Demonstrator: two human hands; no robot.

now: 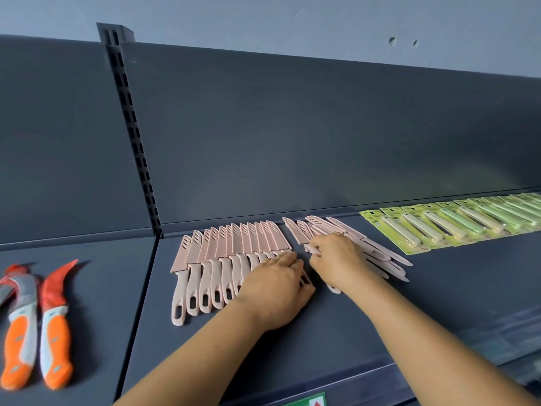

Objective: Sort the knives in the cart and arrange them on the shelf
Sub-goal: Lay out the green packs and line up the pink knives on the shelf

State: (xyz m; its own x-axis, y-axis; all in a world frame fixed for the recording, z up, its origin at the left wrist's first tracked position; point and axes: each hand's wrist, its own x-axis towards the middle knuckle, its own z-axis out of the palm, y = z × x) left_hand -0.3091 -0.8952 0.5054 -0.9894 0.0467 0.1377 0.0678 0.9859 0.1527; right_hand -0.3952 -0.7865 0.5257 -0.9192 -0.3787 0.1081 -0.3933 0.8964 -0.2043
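Note:
A neat row of several pink sheathed knives (210, 259) lies side by side on the dark grey shelf (292, 332), blades pointing to the back panel. My left hand (275, 291) lies flat over the handles at the row's right end, fingers straight. Right of it sits a loose pile of pink knives (377, 253), fanned out and overlapping. My right hand (336, 256) rests on that pile with curled fingers that pinch a pink knife handle at its left edge.
Green carded knives (439, 224) lie in an overlapping row at the right of the shelf. Two knives with orange handles and red curved blades (55, 323) lie on the left shelf section. A slotted upright (131, 127) divides the back panels.

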